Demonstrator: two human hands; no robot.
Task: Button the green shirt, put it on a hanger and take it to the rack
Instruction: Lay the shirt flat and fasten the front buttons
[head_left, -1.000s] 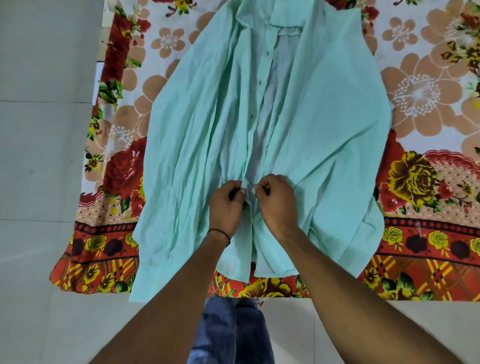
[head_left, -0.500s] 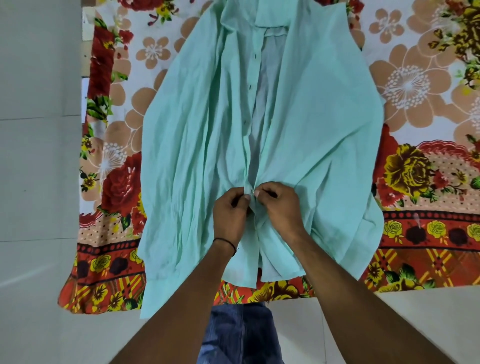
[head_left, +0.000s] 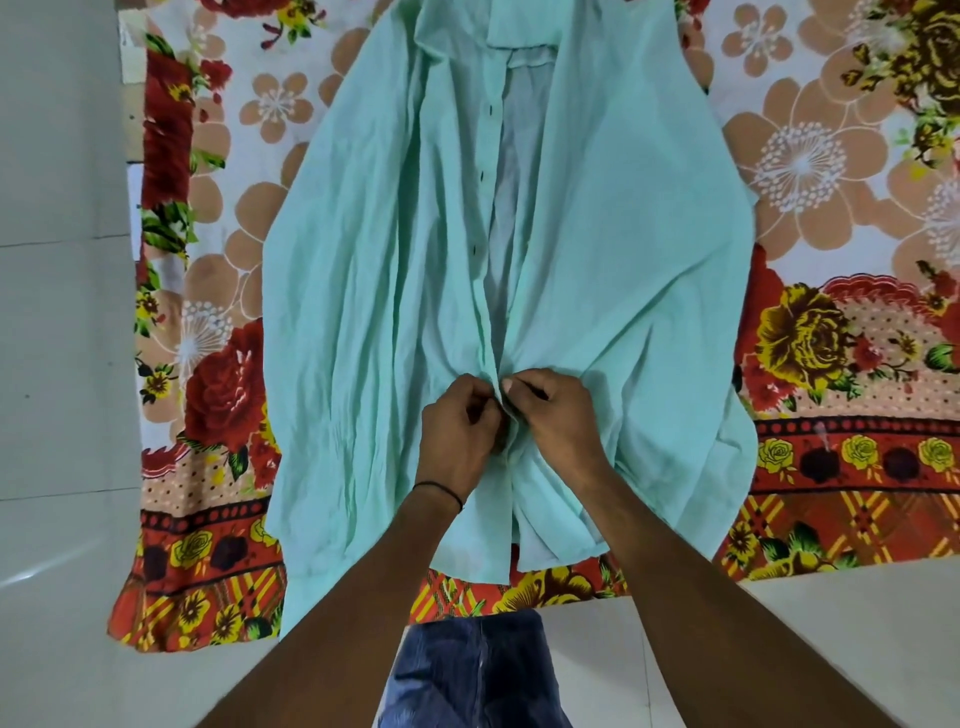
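Pale floor tiles (head_left: 62, 364) carry a floral sheet (head_left: 831, 156) across the frame's centre and right. On it the green shirt (head_left: 363, 260) lies flat, collar at the top, its front gaping open in the upper part. At lower centre, the left hand (head_left: 457, 441) and right hand (head_left: 561, 421) sit close together, each grip pinched on the shirt's front edges.

Home, floral bedsheet (head_left: 810, 171), tiled floor (head_left: 62, 364)

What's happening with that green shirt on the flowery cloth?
A person is buttoning the green shirt, which lies spread on a flowery cloth on the floor. The left hand and right hand pinch the two front edges together low on the shirt. Above the hands the front gapes open.
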